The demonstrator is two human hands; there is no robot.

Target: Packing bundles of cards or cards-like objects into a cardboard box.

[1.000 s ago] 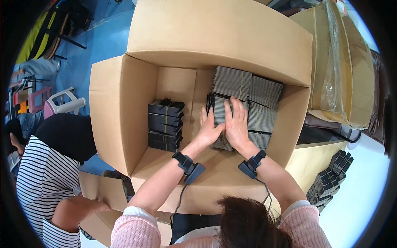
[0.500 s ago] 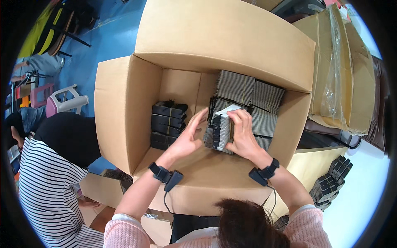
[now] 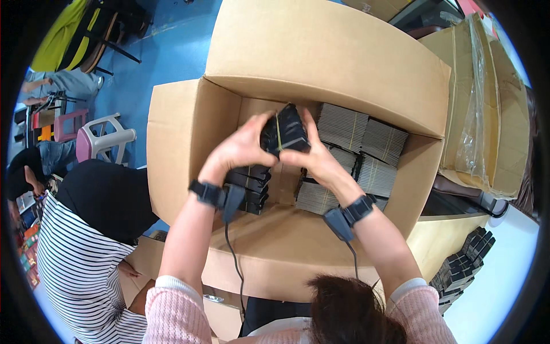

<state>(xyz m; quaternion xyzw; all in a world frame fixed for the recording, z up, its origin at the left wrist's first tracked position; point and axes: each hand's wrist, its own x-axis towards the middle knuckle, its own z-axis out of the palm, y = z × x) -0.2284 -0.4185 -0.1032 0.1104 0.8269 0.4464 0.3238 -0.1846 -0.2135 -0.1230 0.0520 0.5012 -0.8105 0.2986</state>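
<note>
Blue floor [image 3: 177, 54] spreads beside an open carton [image 3: 338, 46]; inside, dark bundles [image 3: 249, 186] sit left, mid-carton the left hand [image 3: 243, 143] and right hand [image 3: 318, 160] clamp a banded black bundle [image 3: 286, 129] from opposite sides, presumably keeping its pieces together; grey-edged bundles [image 3: 344, 126] are packed at right. No writing on them is legible.

Fingers [image 3: 311, 127] partly hide black bundle [image 3: 289, 131]; pink sleeves [image 3: 176, 315] cut off.
</note>
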